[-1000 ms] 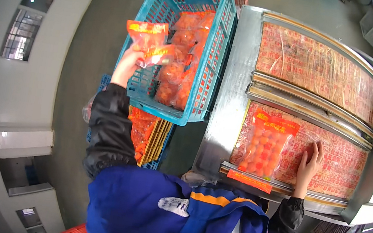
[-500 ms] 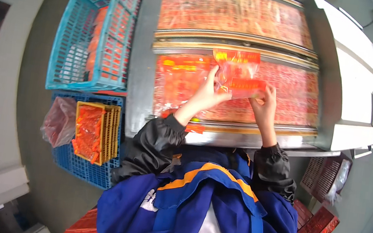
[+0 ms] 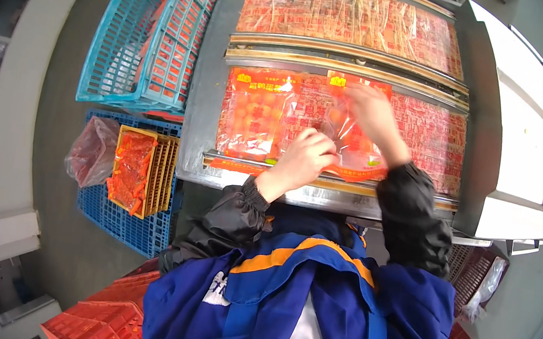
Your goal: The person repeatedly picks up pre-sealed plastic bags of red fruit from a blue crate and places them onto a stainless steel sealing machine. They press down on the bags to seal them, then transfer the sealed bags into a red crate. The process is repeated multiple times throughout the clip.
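A clear and red plastic bag [image 3: 352, 155] lies on the near bed of the metal machine, its printed top edge away from me. My left hand [image 3: 306, 158] is closed at the bag's left side, fingers curled on the plastic. Over the bag's upper part, my right hand [image 3: 372, 118] bends its fingers together on the film; the fingertips are slightly blurred. Just left, a filled bag [image 3: 256, 117] of round orange pieces lies flat on the same bed. What the bag between my hands contains is partly hidden by them and by glare.
The machine's far bed [image 3: 350, 16] has a worn red pattern; a white housing [image 3: 526, 130] stands at right. Left are a turquoise crate [image 3: 107, 68] and a yellow basket [image 3: 161, 178] of orange-red packets on a blue pallet [image 3: 94, 203]. Red crates [image 3: 97, 326] stand lower left.
The bag was lifted and folded between both hands; now it lies spread on the near bed. My right hand has moved up to its top, my left hand down and right.
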`<state>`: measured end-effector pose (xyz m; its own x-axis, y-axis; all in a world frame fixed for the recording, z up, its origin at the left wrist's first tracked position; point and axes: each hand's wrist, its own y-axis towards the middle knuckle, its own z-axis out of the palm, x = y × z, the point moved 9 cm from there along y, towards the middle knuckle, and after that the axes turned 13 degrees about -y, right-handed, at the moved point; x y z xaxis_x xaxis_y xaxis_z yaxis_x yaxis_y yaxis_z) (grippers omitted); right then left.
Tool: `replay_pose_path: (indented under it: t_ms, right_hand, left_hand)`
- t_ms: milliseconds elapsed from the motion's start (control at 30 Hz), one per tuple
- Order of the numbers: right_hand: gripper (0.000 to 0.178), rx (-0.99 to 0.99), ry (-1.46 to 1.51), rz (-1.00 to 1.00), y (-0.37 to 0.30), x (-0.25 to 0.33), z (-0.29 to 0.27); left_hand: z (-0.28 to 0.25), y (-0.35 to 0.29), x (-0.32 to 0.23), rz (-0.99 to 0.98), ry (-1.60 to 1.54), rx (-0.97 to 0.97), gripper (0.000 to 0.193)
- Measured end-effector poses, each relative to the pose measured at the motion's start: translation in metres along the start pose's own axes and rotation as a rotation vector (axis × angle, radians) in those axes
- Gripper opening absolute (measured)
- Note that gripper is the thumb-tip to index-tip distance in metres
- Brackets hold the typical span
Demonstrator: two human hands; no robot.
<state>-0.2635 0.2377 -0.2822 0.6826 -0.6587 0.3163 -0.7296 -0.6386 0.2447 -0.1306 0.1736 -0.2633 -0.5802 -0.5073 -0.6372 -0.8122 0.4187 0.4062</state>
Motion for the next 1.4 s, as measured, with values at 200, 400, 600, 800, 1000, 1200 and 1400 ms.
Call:
replay_pose_path:
  t_ms: [200, 400, 600, 800, 1000, 1200, 1400]
  right_hand:
    - [0.045, -0.049, -0.355, 0.126, -0.01, 0.011, 0.036]
    - [0.045, -0.143, -0.308, 0.117, -0.013, 0.025, 0.024]
    - [0.024, -0.145, 0.269, 0.102, -0.038, -0.002, -0.011]
    - [0.036, 0.234, 0.142, -0.115, -0.088, 0.036, -0.015]
    - [0.036, 0.058, -0.052, -0.078, -0.101, 0.035, -0.008]
    - [0.027, -0.1, -0.063, -0.006, -0.11, 0.038, -0.012]
    - [0.023, 0.034, 0.036, -0.03, -0.105, 0.032, -0.025]
  left_hand:
    - [-0.005, -0.02, 0.0, -0.061, -0.025, -0.009, 0.01]
    - [0.002, -0.034, -0.006, -0.131, -0.045, 0.027, 0.014]
    - [-0.008, -0.049, -0.006, -0.323, -0.18, 0.061, 0.025]
    - [0.007, 0.0, 0.015, -0.244, 0.056, 0.02, 0.036]
    - [0.018, 0.001, 0.016, -0.203, 0.106, 0.04, 0.033]
    - [0.025, -0.01, 0.005, -0.126, 0.217, -0.069, 0.025]
    - [0.012, -0.006, 0.013, -0.24, 0.029, -0.006, 0.03]
